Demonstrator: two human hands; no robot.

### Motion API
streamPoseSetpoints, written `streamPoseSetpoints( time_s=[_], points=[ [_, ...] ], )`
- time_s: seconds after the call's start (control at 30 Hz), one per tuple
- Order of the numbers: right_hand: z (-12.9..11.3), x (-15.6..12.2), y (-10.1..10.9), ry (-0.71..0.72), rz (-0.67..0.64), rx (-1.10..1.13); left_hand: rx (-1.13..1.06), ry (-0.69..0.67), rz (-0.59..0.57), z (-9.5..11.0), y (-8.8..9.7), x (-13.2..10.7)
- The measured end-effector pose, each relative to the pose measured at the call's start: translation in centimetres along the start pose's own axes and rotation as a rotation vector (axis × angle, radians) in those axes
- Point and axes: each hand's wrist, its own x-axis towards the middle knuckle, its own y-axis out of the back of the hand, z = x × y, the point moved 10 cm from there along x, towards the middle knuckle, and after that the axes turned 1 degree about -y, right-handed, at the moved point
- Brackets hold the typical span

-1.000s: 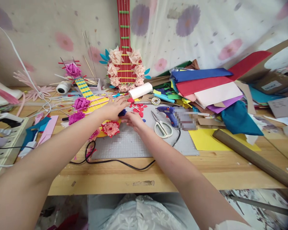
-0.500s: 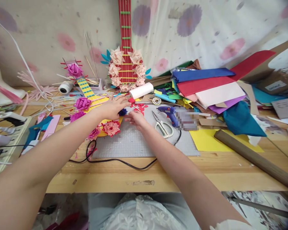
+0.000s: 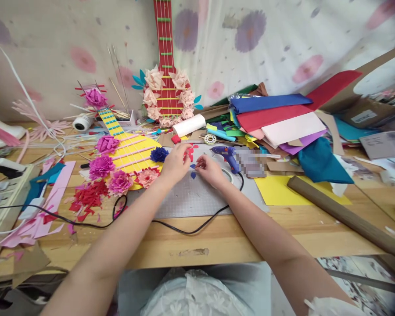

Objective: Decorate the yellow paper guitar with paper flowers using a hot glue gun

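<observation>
My left hand (image 3: 176, 163) and my right hand (image 3: 210, 168) meet over the grey cutting mat (image 3: 197, 197), fingertips pinched close together around small blue paper scraps (image 3: 192, 166). Red paper petals (image 3: 188, 152) lie just beyond the left hand's fingers. A yellow paper guitar (image 3: 131, 153) with pink and magenta paper flowers lies to the left, and a dark blue paper flower (image 3: 159, 154) sits on its edge, a short way from my left hand. What each hand pinches is too small to name.
A blue glue gun (image 3: 226, 153) lies right of my hands, its black cord looping over the wooden table edge (image 3: 217, 245). Stacked coloured paper sheets (image 3: 283, 118), a red paper guitar (image 3: 166, 83), a cardboard tube (image 3: 342, 215) and red scraps (image 3: 87, 197) surround the mat.
My left hand has come off the yellow guitar and moved right to meet my right hand over the mat. The view has shifted, uncovering the blue flower and red scraps; the scissors are now hidden.
</observation>
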Motion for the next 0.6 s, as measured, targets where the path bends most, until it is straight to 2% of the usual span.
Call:
streamPoseSetpoints(
  time_s=[0.1, 0.23, 0.4, 0.5, 0.6],
  points=[
    [-1.1, -0.7, -0.7, 0.090, -0.059, -0.098, -0.082, 0.158, -0.003, -2.5, -2.9, -2.4],
    [-1.5, -1.0, -1.8, 0.121, -0.098, -0.047, -0.135, 0.248, 0.043, -4.7, -3.8, -4.4],
    [0.0, -0.2, -2.0, 0.022, -0.023, 0.336, -0.394, 0.294, 0.137, -5.8, -3.6, -5.2],
    [1.3, 0.2, -1.7, -0.090, 0.057, 0.605, -0.711, 0.432, 0.163, -6.7, -4.8, -5.6],
    [1.5, 0.2, -1.8, -0.154, 0.071, 0.748, -0.950, 0.574, 0.147, -7.0, -6.3, -6.0]
  ],
)
